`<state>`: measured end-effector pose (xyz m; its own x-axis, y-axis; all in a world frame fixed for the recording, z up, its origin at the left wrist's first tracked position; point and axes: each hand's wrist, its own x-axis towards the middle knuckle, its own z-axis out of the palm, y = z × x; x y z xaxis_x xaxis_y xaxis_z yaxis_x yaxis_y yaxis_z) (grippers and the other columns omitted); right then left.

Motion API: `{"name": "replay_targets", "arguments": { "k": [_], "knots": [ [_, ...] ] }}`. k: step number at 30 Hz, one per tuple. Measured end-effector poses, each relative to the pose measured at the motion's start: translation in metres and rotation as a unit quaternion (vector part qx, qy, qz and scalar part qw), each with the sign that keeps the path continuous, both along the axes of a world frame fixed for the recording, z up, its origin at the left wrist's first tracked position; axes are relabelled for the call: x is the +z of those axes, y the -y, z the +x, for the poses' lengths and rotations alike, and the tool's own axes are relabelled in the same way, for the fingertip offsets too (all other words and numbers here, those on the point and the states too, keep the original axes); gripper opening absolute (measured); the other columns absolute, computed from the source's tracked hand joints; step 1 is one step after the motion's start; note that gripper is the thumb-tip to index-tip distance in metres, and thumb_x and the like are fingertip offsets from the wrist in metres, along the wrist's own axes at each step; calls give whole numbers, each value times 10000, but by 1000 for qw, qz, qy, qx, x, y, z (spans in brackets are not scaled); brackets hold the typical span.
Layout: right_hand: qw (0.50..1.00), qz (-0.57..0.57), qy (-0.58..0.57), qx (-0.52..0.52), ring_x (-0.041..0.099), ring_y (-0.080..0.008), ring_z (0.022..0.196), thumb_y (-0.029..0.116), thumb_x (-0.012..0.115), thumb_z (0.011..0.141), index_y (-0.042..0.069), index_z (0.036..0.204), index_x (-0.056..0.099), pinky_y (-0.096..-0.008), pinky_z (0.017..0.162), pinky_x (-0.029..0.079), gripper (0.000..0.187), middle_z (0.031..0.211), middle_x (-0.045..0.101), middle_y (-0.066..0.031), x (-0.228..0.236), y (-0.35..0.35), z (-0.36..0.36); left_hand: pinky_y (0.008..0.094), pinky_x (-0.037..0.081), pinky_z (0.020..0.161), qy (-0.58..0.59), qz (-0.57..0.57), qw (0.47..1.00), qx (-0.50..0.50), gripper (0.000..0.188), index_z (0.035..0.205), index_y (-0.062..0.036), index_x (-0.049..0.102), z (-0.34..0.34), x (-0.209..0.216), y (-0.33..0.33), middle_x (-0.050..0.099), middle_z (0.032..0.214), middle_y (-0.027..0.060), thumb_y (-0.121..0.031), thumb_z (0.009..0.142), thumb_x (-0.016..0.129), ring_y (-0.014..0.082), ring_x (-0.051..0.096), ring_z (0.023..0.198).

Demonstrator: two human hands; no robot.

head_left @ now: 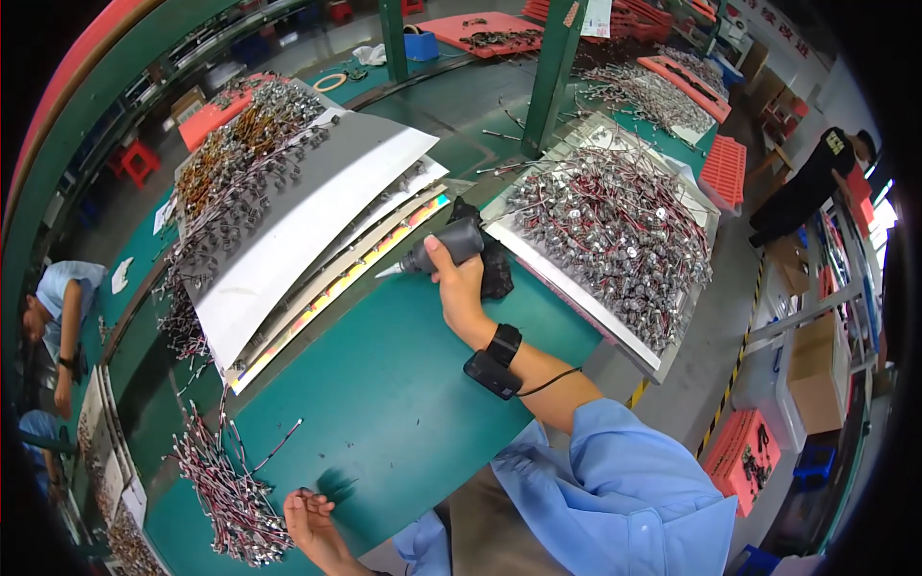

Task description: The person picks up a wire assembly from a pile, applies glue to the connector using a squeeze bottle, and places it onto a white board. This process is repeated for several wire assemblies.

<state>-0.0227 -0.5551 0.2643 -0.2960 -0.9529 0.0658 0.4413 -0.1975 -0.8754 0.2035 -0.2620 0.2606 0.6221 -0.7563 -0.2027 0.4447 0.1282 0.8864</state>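
My right hand point(462, 291) grips a dark squeeze bottle point(453, 244) with a pale pointed nozzle, tilted so the tip points left over the green tabletop point(384, 384). Just behind the bottle lies a crumpled black plastic bag point(496, 267). At the lower left my left hand point(315, 534) hovers low with its fingers curled in; anything in them is too small to make out. It is right beside a bundle of red and black wires with small metal ends point(226, 485).
A tray heaped with small wired motors point(615, 230) stands to the right. White boards point(317, 221) are stacked at the left, with motors along them. A green post point(552, 82) rises behind. Co-workers point(67, 298) sit at the far left; another person point(816, 178) stands at the right.
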Motion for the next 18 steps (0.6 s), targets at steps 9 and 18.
{"name": "replay_targets", "arguments": {
  "k": [9, 18],
  "knots": [
    [986, 4, -14, 165, 550, -105, 690, 243, 539, 842, 61, 853, 552, -236, 530, 430, 183, 796, 580, -31, -30, -16, 18, 280, 462, 661, 71, 102, 988, 96, 305, 1080, 18, 465, 5, 12, -3, 530, 876, 81, -159, 838, 519, 172, 540, 761],
    [948, 52, 119, 291, 527, -142, 746, 290, 502, 864, 51, 974, 512, -240, 567, 385, 263, 972, 575, -122, -24, -16, 28, 242, 441, 603, 304, 201, 920, 144, 141, 909, 7, 551, 22, -1, -9, 574, 768, 67, -92, 808, 559, 146, 554, 651]
  ]
}}
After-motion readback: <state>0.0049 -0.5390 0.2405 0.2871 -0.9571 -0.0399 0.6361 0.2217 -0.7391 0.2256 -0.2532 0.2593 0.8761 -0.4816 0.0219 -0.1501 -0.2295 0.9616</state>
